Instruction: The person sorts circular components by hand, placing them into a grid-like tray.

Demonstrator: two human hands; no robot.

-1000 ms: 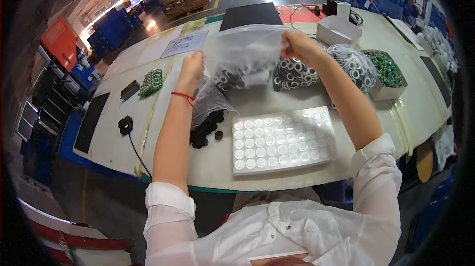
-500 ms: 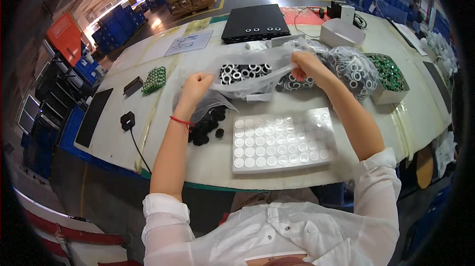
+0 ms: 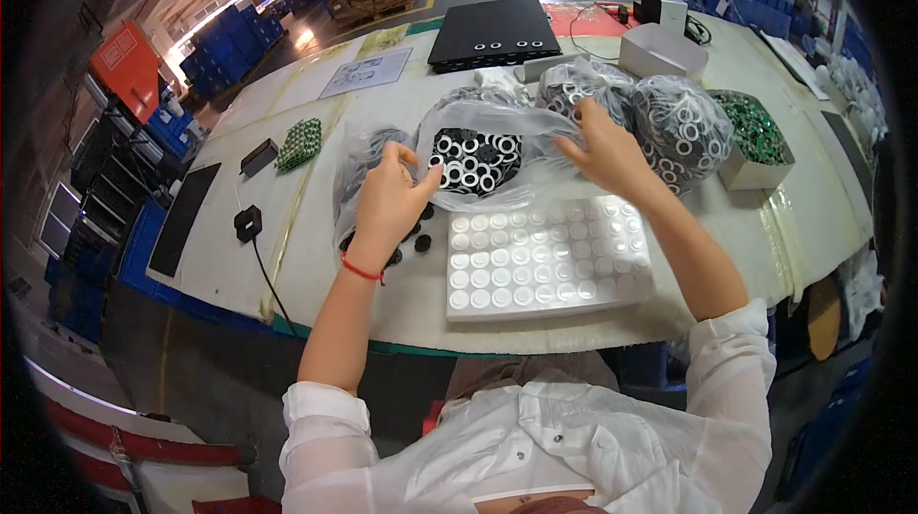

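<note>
A clear plastic bag lies with its mouth spread wide, showing black round pieces with white rings. At its left rim is my left hand, thumb and fingers apart. My right hand is beside the bag's right edge, its thumb and forefinger spread, apparently holding nothing. Nearer me is a white tray with rows of round white pieces. Loose small black pieces lie left of the tray, partly hidden by my left hand and wrist, next to another clear bag.
Two filled bags of ringed pieces stand to the right, beside a box of green circuit boards. A black panel lies at the back. On the left are a green board stack and a small black device with a cable.
Both hands had been closed on the bag's rim, pulling it taut. They have let go and opened; the bag's mouth now sags wider, showing more ringed pieces.
</note>
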